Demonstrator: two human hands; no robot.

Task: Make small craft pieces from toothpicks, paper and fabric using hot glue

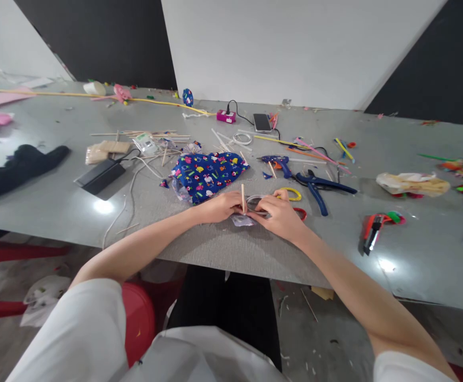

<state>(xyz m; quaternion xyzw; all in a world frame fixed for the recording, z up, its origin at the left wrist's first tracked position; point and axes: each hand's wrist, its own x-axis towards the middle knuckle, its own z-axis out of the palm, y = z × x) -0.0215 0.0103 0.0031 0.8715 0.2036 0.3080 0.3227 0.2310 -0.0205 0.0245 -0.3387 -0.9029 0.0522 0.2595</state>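
My left hand [224, 207] is closed near the table's front edge, its fingertips pinching a pale wooden stick [243, 195] that stands upright. Close beside it, my right hand [277, 213] is also closed, fingertips meeting the base of the stick; what they grip is hidden. A small piece of clear plastic [242, 220] shows just below the fingers. Between the hands lies part of a white loop [254, 198]. Scissors with yellow and red handles [294, 193] lie partly under my right hand. Blue patterned fabric [211, 175] rests on the table beyond my left hand.
Beyond my right hand lie a blue glue gun [277, 161] and blue-handled cutters [317, 187]. A utility knife [373, 236] is farther right. To the left are a black box [102, 175] with a cable and several thin sticks [152, 135]. A phone [262, 122] lies at the back.
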